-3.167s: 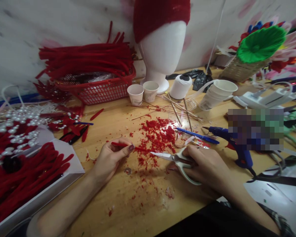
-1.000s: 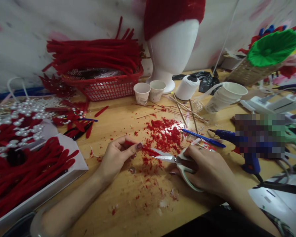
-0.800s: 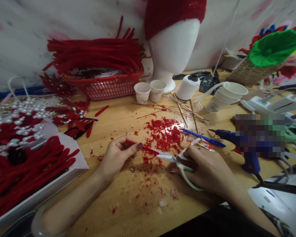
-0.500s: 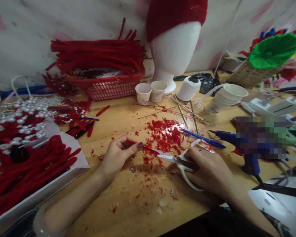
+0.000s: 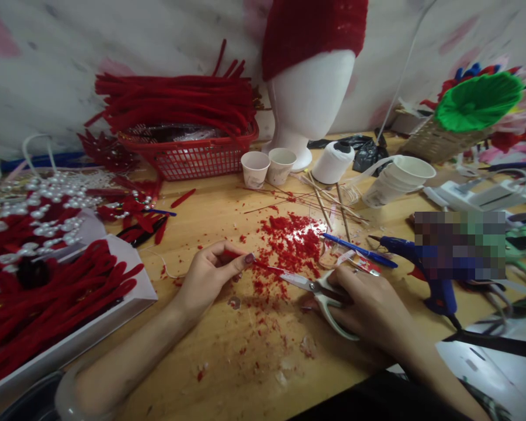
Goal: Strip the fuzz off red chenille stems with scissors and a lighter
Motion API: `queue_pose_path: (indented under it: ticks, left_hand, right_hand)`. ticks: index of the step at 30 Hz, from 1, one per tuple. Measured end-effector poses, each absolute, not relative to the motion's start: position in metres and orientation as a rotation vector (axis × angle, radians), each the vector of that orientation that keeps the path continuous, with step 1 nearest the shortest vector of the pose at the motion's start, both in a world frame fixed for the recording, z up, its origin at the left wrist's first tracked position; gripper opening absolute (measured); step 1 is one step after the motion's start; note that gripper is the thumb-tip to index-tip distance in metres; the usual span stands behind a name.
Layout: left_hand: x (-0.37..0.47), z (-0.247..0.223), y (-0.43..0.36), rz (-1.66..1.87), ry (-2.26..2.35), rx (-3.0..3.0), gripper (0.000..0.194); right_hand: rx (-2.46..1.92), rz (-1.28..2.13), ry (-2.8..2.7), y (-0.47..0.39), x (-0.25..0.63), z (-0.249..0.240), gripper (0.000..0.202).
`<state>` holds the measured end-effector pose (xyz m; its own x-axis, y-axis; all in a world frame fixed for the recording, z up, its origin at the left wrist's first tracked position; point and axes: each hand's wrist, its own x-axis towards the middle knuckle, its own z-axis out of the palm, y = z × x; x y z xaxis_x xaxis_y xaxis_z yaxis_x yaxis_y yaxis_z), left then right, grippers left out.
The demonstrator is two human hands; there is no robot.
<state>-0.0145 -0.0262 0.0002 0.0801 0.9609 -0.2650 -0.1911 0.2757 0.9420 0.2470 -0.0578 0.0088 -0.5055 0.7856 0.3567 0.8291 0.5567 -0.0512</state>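
Observation:
My left hand (image 5: 217, 272) pinches a red fuzzy pipe cleaner (image 5: 266, 267) between thumb and fingers, its thin end pointing right. In my right hand (image 5: 363, 304) are scissors (image 5: 296, 281) with pale handles, fingers through the loops. Their blade tips meet the right end of the pipe cleaner, and the blades look nearly closed. Beneath and behind this spot lies a scatter of red fuzz clippings (image 5: 289, 240) on the wooden table (image 5: 193, 362).
Left stands a white box (image 5: 131, 275) of red pipe cleaners. A red basket (image 5: 193, 159), paper cups (image 5: 255, 171), a thread spool (image 5: 333, 162) and a white mannequin head (image 5: 311, 88) are behind. Right lie a blue pen (image 5: 363, 251) and a blue glue gun (image 5: 440, 292).
The camera view has shifted slightly. Both hands keep their grips in almost the same place, and the scissor tips stay at the end of the pipe cleaner.

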Motion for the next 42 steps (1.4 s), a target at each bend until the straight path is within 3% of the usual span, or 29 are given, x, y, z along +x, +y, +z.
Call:
queue_pose_path:
  ticks: [27, 42]
  left_hand:
    - [-0.016, -0.003, -0.022, 1.064, 1.119, 0.969, 0.033]
    - [-0.014, 0.003, -0.022, 1.073, 1.045, 0.923, 0.031]
  right_hand:
    - [-1.375, -0.227, -2.513, -0.062, 0.245, 0.022, 0.014]
    - [-1.435, -0.002, -2.494, -0.06, 0.236, 0.023, 0.022]
